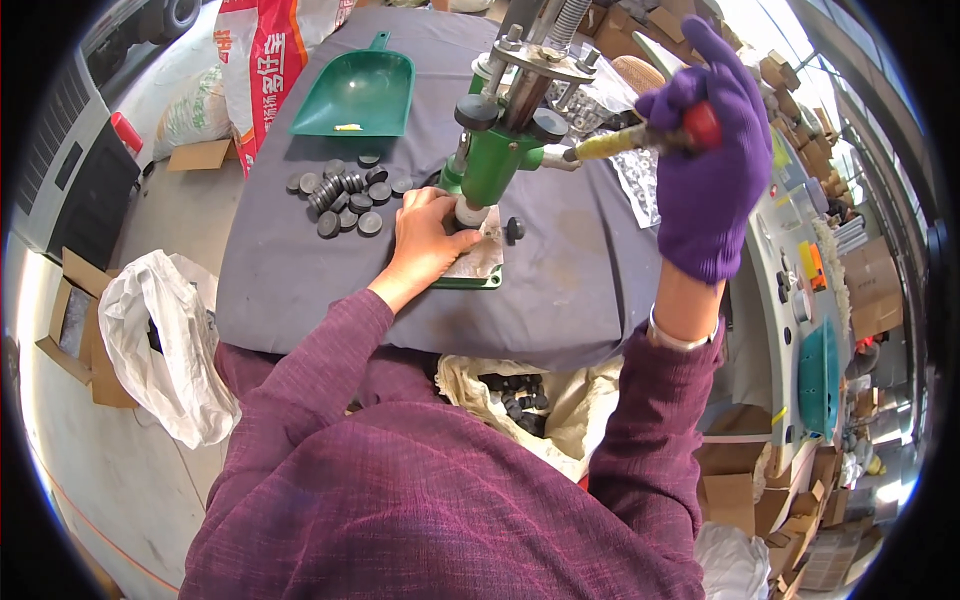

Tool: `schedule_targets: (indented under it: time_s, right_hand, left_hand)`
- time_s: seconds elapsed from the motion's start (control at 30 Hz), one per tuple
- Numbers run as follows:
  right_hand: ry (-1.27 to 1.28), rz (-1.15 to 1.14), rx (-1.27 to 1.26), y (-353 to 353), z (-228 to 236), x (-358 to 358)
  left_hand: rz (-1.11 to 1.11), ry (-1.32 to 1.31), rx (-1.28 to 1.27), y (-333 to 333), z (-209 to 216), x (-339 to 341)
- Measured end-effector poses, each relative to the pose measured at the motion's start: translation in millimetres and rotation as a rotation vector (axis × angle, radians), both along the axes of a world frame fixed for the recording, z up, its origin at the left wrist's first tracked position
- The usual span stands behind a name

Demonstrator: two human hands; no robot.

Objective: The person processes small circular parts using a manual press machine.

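Note:
A green hand press (490, 170) stands on the cloth-covered table in front of me. My left hand (425, 235), bare, rests on its metal base plate (485, 258). Its thumb and fingers close in around the foot of the white press tip (470, 212); whatever they pinch there is hidden. In a purple glove, my right hand (705, 165) is raised at the right, wrapped round the red-ended lever (610, 143) with one finger pointing up. Just right of the base plate lies a black round piece (515, 229). Several black discs (345, 195) are heaped left of the press.
A green dustpan (360, 92) lies on the table's far left. Below the front edge, a pale cloth sack (575, 400) holds black pieces. A white plastic bag (160, 340) and a cardboard box (85, 340) are on the left; a side table (790, 330) runs along the right.

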State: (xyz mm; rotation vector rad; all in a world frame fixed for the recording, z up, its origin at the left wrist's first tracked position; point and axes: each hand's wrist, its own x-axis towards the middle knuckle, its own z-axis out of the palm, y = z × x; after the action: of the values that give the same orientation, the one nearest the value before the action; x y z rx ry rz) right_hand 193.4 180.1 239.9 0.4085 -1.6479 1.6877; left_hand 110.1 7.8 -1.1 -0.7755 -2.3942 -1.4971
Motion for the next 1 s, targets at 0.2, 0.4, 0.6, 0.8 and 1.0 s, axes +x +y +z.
schedule_targets:
  time_s: [0.2, 0.4, 0.6, 0.8, 1.0]
  right_hand:
    - [0.151, -0.015, 0.122, -11.6, -46.4, 47.2]
    - [0.139, -0.175, 0.203, -18.8, -81.4, 64.8]
    - [0.246, -0.161, 0.49, -14.3, -157.4, 78.4]
    - [0.135, -0.148, 0.416, -12.5, -162.3, 84.9]
    - [0.083, -0.166, 0.315, -15.9, -118.4, 84.0]
  left_hand:
    - [-0.017, -0.008, 0.002, 0.1, 0.8, -2.2]
    - [-0.052, -0.048, -0.004, -2.6, 0.9, -4.5]
    - [-0.052, -0.046, 0.052, -6.0, 7.7, -0.8]
    - [0.004, 0.129, 0.125, -29.9, 3.8, 6.9]
    - [0.414, 0.234, -0.104, -110.0, -5.0, -4.3]
